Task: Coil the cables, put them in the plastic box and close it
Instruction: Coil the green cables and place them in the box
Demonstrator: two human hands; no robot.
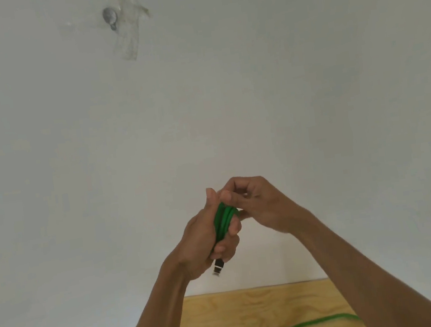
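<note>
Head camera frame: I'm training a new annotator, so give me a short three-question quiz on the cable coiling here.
1. True or false: the loops of the green cable are bunched in the left hand.
2. What hangs below that hand's grip? A) a connector B) a plastic box C) a roll of tape
3. Fill in: the uncoiled stretch of cable lies across the ____ tabletop.

Key: 1 true. 2 A, the connector. 3 wooden; the right hand pinches the top of the loops.
</note>
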